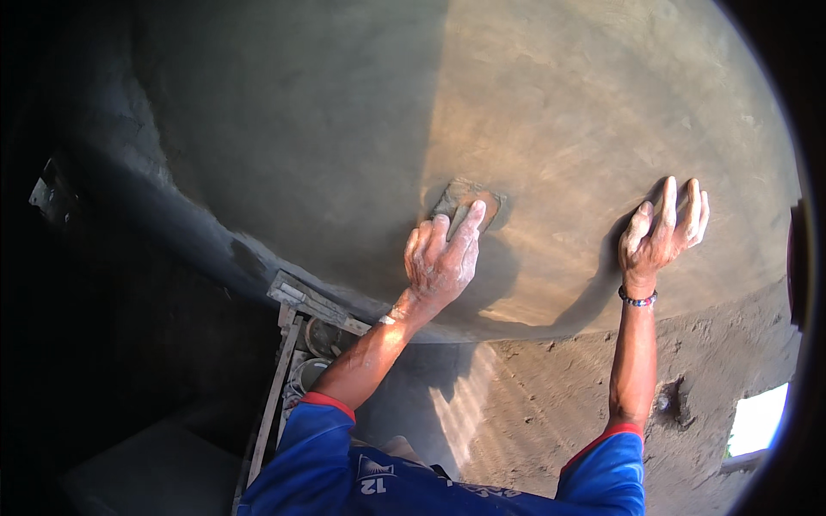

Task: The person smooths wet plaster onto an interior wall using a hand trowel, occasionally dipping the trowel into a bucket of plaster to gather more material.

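Observation:
My left hand (440,267) is closed on a small flat plastering float (463,191), smeared with grey mortar and showing an orange-brown patch. Its underside lies against the smooth, curved plaster surface (551,95), near the line between shade and sunlight. The index finger stretches along the float, and the other fingers curl at its near side. To the right, my right hand (656,245) is open and holds nothing. Its fingers are spread, with the fingertips at the sunlit plaster, and a beaded bracelet (637,297) circles the wrist. White dust coats both hands.
Below my left forearm, at the lower left, stands a wooden frame (288,301) with a round bucket (307,377) beside it. A rough mortar wall (551,413) runs below the smooth plaster. It has a ragged hole (677,402) and a bright window opening (757,421) at the right.

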Motion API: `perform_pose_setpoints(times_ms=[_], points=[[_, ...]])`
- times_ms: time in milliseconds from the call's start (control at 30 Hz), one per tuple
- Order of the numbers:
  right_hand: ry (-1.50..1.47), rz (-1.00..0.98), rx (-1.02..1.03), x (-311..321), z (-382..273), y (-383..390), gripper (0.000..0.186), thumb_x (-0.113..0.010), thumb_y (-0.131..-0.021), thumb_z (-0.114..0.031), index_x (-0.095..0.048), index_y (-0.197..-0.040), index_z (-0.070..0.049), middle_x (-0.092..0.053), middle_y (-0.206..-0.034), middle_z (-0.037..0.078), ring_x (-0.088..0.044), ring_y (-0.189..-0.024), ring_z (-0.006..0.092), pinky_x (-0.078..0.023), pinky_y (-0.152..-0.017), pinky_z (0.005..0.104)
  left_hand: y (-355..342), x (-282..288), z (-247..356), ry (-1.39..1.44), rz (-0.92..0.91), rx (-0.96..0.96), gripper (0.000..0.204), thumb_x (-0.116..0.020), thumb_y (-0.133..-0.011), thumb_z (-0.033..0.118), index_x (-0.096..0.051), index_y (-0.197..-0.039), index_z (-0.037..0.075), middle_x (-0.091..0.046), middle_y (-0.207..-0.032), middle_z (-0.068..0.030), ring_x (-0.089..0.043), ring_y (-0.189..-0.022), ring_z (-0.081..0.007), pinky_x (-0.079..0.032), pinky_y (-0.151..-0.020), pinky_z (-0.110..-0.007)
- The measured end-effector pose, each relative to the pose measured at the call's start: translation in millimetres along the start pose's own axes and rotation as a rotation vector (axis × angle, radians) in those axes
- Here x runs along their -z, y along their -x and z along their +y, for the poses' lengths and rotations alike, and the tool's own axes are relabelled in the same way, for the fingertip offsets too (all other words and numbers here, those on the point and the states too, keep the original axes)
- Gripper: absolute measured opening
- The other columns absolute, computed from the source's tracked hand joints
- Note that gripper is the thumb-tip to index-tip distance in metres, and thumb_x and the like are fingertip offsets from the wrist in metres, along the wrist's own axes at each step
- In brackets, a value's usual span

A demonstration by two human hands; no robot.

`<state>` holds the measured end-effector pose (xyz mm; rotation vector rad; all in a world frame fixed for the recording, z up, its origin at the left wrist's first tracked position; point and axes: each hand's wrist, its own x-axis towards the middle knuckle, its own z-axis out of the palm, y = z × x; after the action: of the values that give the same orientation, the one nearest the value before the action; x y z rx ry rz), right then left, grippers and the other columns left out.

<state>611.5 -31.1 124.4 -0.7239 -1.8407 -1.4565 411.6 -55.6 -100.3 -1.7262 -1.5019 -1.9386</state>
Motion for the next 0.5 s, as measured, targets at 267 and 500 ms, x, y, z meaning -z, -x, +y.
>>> perform_pose_setpoints(times_ms=[267,500], points=[[0.001,0.039,0.014,-1.1,-7.6,-3.3,0.038,-0.056,-0.09,-0.016,-0.063,-0.127,-0.007,-0.051,-0.138,0.018,-0.043,-0.129,0.0379,-0.032,-0.108,0.0487,39.3,-4.7,-28.5,0.056,0.074,0.144,0.047,-0.072,-0.078,0.008,-0.063,-0.124,0.008,-0.058,-0.085,-0.0112,-0.059,-0.071,-0.03,-0.051,-0.064,-0.039],[-0.014,0.045,0.028,-0.4,-4.8,-0.6,0.038,-0.054,-0.091,-0.018,-0.063,-0.127,-0.008,-0.051,-0.139,0.017,-0.044,-0.129,0.0387,-0.032,-0.108,0.049,-33.1,34.7,-44.9,0.011,0.092,0.073,0.047,-0.072,-0.078,0.005,-0.063,-0.124,0.007,-0.061,-0.087,-0.0127,-0.062,-0.073,-0.031,-0.052,-0.063,-0.039]])
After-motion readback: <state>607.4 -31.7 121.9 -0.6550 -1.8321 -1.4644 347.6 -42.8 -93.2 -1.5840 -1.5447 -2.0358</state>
